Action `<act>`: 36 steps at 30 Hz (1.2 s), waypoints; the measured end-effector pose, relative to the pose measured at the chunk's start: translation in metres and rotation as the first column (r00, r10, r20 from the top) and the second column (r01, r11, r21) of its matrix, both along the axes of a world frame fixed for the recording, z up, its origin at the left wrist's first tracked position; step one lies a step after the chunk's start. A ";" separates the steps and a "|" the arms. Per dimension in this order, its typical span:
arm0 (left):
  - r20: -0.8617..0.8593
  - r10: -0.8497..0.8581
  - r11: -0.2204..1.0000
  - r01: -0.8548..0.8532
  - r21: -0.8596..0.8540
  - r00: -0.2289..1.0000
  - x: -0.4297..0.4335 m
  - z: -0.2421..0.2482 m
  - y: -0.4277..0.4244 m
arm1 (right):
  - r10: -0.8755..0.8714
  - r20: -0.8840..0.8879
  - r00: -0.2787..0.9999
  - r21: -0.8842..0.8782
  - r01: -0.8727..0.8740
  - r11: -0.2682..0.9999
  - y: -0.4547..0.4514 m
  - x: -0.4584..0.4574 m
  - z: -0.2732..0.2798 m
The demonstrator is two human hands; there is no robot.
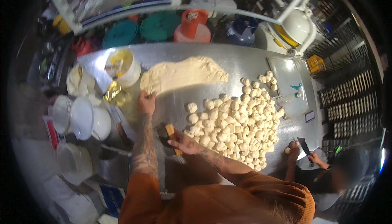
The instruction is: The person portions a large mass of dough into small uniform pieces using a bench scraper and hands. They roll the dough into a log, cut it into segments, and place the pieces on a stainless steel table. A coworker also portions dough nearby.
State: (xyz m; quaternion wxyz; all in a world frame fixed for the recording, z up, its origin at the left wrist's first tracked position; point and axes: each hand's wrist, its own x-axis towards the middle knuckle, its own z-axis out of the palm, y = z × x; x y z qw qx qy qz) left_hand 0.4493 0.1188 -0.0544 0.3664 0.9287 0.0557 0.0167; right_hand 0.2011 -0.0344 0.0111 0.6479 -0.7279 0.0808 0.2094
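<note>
A long flattened slab of pale dough (183, 72) lies across the steel worktable (171, 107). My left hand (147, 103) grips its near left corner, thumb and fingers pinching the edge. Lower down, close to the table's front edge, my right hand (183, 143) is around a wooden-handled tool (170, 129), which looks like a dough scraper. Its blade is mostly hidden in shadow under the hand. To the right of both hands a large heap of small dough pieces (232, 126) covers the table.
Left are a white bucket (133, 71), gold foil (113, 94), a knife (122, 132) and white tubs (82, 117). Right are a metal tray (288, 80), a spray bottle (291, 97) and a phone (310, 117). A co-worker's hand (315, 158) holds a broad blade. Lidded bins (160, 25) stand behind.
</note>
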 end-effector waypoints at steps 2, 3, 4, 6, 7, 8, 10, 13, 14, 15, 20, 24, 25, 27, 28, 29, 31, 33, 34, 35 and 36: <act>-0.082 -0.079 0.995 0.084 0.052 0.993 0.009 0.005 0.008 | 0.011 0.310 0.951 -0.100 0.021 0.995 -0.037 0.016 0.008; -0.072 -0.092 0.993 0.097 0.072 0.993 0.013 0.006 0.009 | -0.162 0.201 0.966 0.010 0.163 0.987 -0.068 0.022 0.012; 0.014 -0.114 0.993 0.114 -0.009 0.993 0.015 0.006 0.010 | -0.350 0.123 0.929 -0.053 0.358 0.932 -0.104 0.049 0.012; 0.070 -0.125 0.990 0.129 -0.050 0.990 0.018 0.005 0.008 | -0.554 0.357 0.752 -0.223 0.645 0.731 -0.177 0.078 0.009; 0.047 -0.118 0.993 0.120 -0.025 0.992 0.019 0.004 0.006 | -0.555 0.442 0.705 -0.431 0.709 0.558 -0.214 0.094 0.006; 0.028 -0.139 0.990 0.139 0.006 0.990 0.020 0.002 0.006 | -0.482 0.611 0.628 -0.590 0.767 0.251 -0.233 0.115 -0.002; 0.041 -0.173 0.985 0.173 -0.007 0.984 0.025 0.001 0.006 | -0.584 0.396 0.709 -0.583 0.685 0.436 -0.259 0.145 -0.017; 0.048 -0.225 0.972 0.228 -0.058 0.973 0.027 0.003 0.001 | -0.614 0.299 0.730 -0.564 0.654 0.504 -0.259 0.170 -0.035; -0.016 -0.241 0.970 0.240 -0.034 0.970 0.023 0.005 -0.005 | -0.624 0.235 0.745 -0.533 0.636 0.558 -0.255 0.172 -0.038; -0.097 -0.220 0.975 0.221 0.008 0.971 0.020 0.009 -0.011 | -0.637 0.203 0.744 -0.499 0.638 0.586 -0.249 0.172 -0.038; -0.228 -0.266 0.753 0.054 -0.656 0.937 -0.040 0.030 -0.067 | -0.571 0.264 0.777 -0.279 0.628 0.726 -0.212 0.140 0.006; -0.100 -0.387 0.404 0.072 -0.912 0.917 -0.092 0.064 -0.024 | -0.535 0.337 0.775 0.164 0.511 0.844 -0.175 0.060 0.068; -0.142 -0.384 0.357 0.005 -0.934 0.912 -0.112 0.071 0.006 | -0.504 0.323 0.801 0.230 0.450 0.863 -0.164 0.022 0.076; -0.044 -0.428 0.304 0.097 -0.948 0.903 -0.160 0.081 0.073 | -0.504 0.367 0.782 0.244 0.442 0.863 -0.144 -0.063 0.079; -0.062 -0.397 0.489 0.154 -0.858 0.916 -0.186 0.083 0.101 | -0.507 0.340 0.792 0.295 0.422 0.857 -0.131 -0.104 0.075; -0.071 -0.482 0.547 0.237 -0.803 0.873 -0.214 0.085 0.127 | -0.481 0.156 0.863 0.268 0.432 0.861 -0.121 -0.145 0.067; -0.328 -0.363 0.712 0.032 -0.702 0.872 -0.276 0.089 0.164 | -0.472 -0.075 0.878 0.293 0.472 0.831 -0.091 -0.209 0.047; -0.324 -0.194 0.862 0.003 -0.508 0.926 -0.331 0.082 0.163 | -0.374 -0.042 0.927 -0.083 0.370 0.925 -0.071 -0.252 0.028; -0.130 -0.185 0.968 0.158 -0.196 0.974 -0.353 0.079 0.156 | -0.327 -0.016 0.945 -0.253 0.313 0.916 -0.064 -0.279 0.025; -0.017 -0.210 0.963 0.210 0.171 0.977 -0.370 0.078 0.147 | -0.282 -0.020 0.959 -0.438 0.245 0.865 -0.061 -0.295 0.022; 0.188 -0.403 0.904 0.356 0.237 0.896 -0.379 0.077 0.139 | -0.339 -0.027 0.940 -0.507 0.280 0.815 -0.050 -0.301 0.018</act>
